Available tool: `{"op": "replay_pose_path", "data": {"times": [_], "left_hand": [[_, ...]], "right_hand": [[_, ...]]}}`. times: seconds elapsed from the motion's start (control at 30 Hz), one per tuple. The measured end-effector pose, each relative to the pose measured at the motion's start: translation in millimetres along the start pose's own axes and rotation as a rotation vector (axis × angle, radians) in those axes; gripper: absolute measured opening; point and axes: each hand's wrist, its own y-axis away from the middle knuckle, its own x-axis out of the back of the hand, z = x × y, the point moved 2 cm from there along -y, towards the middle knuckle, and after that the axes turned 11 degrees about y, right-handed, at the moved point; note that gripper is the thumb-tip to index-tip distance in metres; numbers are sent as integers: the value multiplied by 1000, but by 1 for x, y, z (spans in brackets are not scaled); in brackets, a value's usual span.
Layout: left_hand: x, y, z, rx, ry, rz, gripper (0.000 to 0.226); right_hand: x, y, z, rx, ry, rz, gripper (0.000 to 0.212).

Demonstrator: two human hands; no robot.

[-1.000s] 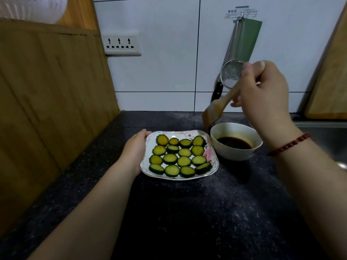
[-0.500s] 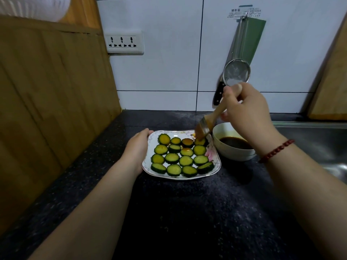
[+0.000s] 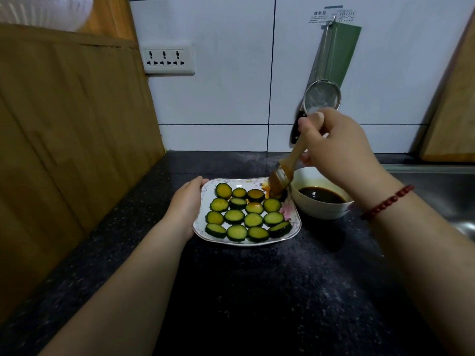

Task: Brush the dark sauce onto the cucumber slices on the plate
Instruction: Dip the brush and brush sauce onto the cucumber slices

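While the right hand (image 3: 341, 152) pinches the wooden handle of the brush (image 3: 280, 177) between thumb and curled fingers, the bristles press down on the far-right cucumber slice at the back corner of the plate (image 3: 246, 241). Left hand (image 3: 189, 199) cups the plate's left rim, fingers wrapped over the edge, steadying it.

Cucumber slices (image 3: 244, 213): round, dark green skin, pale wet centres, laid flat in rows of four. A few in the back rows carry an amber-brown glaze; the front rows look bare. Judged early-to-midway.

Handling: the slices look light, slick and loose on glazed china, so a firm stroke would likely slide them; short dabs seem safer. Brush is stiff in the handle, soft and sauce-soaked at the head; hold is high on the handle, clear of the wet end. It may drip between bowl and plate.

Plate: white, squarish with rounded corners, printed border, pink flower at the right edge. Looks breakable.

Sauce (image 3: 321, 195): thin, near-black, glossy, sitting in a white round bowl (image 3: 323, 213) just beside the plate's right edge. Bench (image 3: 270, 291) is dark speckled stone, matte.
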Motion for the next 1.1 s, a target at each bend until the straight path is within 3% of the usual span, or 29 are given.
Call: {"op": "replay_pose_path", "data": {"times": [0.2, 0.57, 0.7, 0.83, 0.97, 1.1], "left_hand": [[1, -3, 0, -10, -1, 2, 31], [1, -2, 0, -3, 2, -3, 26], [0, 0, 0, 2, 0, -1, 21], [0, 1, 0, -4, 2, -2, 22], [0, 2, 0, -12, 0, -9, 21], [1, 3, 1, -19, -16, -13, 21]], "right_hand": [[-11, 10, -8, 57, 2, -76, 28], [-3, 10, -15, 205, 230, -23, 33], [-6, 8, -12, 186, 173, -52, 31], [-1, 8, -15, 179, 66, 28, 21], [-7, 9, -12, 194, 194, -37, 30], [-3, 6, -12, 142, 55, 27, 30]]}}
